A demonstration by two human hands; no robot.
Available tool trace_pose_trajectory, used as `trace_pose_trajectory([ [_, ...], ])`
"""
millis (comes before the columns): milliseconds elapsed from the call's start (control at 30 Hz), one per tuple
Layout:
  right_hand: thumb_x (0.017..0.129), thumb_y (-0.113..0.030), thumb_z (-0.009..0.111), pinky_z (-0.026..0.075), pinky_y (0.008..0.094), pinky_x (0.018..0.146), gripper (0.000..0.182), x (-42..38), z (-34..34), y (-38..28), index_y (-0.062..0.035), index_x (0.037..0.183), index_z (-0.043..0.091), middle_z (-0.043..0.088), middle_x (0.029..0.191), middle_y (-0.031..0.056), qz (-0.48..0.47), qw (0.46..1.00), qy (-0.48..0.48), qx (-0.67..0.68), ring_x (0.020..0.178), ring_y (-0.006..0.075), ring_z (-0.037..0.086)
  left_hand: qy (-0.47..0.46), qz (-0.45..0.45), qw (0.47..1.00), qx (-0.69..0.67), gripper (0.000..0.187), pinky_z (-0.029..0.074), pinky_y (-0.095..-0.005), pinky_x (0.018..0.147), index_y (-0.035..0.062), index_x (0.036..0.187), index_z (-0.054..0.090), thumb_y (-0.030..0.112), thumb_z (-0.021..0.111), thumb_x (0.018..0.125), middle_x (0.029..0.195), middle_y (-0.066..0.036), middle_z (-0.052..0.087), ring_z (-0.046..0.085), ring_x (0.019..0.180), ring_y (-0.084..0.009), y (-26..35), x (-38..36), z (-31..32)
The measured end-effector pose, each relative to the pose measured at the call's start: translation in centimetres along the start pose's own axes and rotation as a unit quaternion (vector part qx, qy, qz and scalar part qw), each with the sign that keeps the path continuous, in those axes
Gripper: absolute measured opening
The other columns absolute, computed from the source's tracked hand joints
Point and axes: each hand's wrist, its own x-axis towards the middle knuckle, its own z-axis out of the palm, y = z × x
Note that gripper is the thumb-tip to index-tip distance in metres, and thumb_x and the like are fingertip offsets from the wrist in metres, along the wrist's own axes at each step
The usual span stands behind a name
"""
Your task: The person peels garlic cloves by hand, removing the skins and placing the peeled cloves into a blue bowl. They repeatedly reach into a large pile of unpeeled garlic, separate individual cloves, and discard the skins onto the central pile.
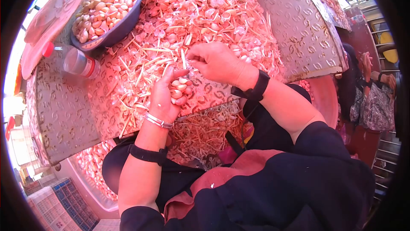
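Several pale garlic cloves [180, 89] rest in my left hand [163, 96], its fingers curled around them and the thumb pointing up. Just to the right, my right hand [218, 62] is closed in a pinch above the pile, and I cannot tell what its fingertips hold. A pale stem piece [183, 59] stands between the two hands, right by the right fingertips. Around both hands spreads a heap of garlic skins [196, 13], mixed with dry stems and loose cloves, on a patterned metal table [60, 116].
A dark bowl [137, 15] heaped with cloves stands at the back left. Beside it lies a clear plastic bottle [81, 62] with a red cap. Below the table's left edge is a tub [104, 203] of garlic. Another person [371, 98] sits at the far right.
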Motion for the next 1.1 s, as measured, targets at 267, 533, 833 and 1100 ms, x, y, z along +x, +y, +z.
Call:
trace_pose_trajectory([
  [267, 0.074, -0.009, 0.061, 0.048, 0.0368, 0.069, 0.012, 1.5, -0.8, 2.2, -0.0058, 0.086, 0.063, 0.061, 0.077, 0.0109, 0.020, 0.998, -0.029, -0.055, 0.081, 0.0291, 0.058, -0.033, 0.010, 0.996, -0.077, 0.039, 0.032, -0.0168, 0.034, -0.0010, 0.094, 0.055, 0.035, 0.039, 0.094, 0.077, -0.013, 0.054, 0.051, 0.061, -0.0176, 0.4, -0.5, 0.4],
  [533, 0.073, -0.008, 0.058, 0.047, 0.0381, 0.072, 0.017, 0.6, 0.9, 1.6, -0.0079, 0.090, 0.060, 0.057, 0.084, 0.0105, 0.024, 0.993, -0.104, -0.050, 0.085, 0.0286, 0.057, -0.026, 0.017, 0.997, -0.067, 0.011, 0.031, -0.0144, 0.035, 0.0029, 0.090, 0.048, 0.013, 0.051, 0.090, 0.075, -0.008, 0.055, 0.052, 0.059, -0.0106, 0.8, -0.3, -0.1],
  [833, 0.073, -0.011, 0.058, 0.048, 0.0404, 0.067, 0.011, -0.2, 1.1, -2.2, -0.0074, 0.083, 0.059, 0.056, 0.080, 0.0103, -0.128, 0.988, -0.064, 0.061, 0.078, 0.0302, 0.058, 0.012, 0.125, 0.989, -0.074, 0.014, 0.031, -0.0170, 0.035, -0.0005, 0.096, 0.053, 0.010, 0.051, 0.088, 0.077, -0.009, 0.055, 0.051, 0.058, -0.0126, 3.2, -1.1, 0.0],
  [1100, 0.071, -0.010, 0.058, 0.049, 0.0415, 0.064, 0.008, -1.2, 2.7, -3.9, -0.0049, 0.078, 0.058, 0.057, 0.076, 0.0124, -0.141, 0.975, -0.168, 0.039, 0.073, 0.0319, 0.060, 0.017, 0.139, 0.986, -0.088, 0.017, 0.032, -0.0171, 0.035, -0.0001, 0.091, 0.054, 0.016, 0.052, 0.088, 0.079, -0.011, 0.056, 0.052, 0.061, -0.0144, 4.4, -1.4, -0.5],
])
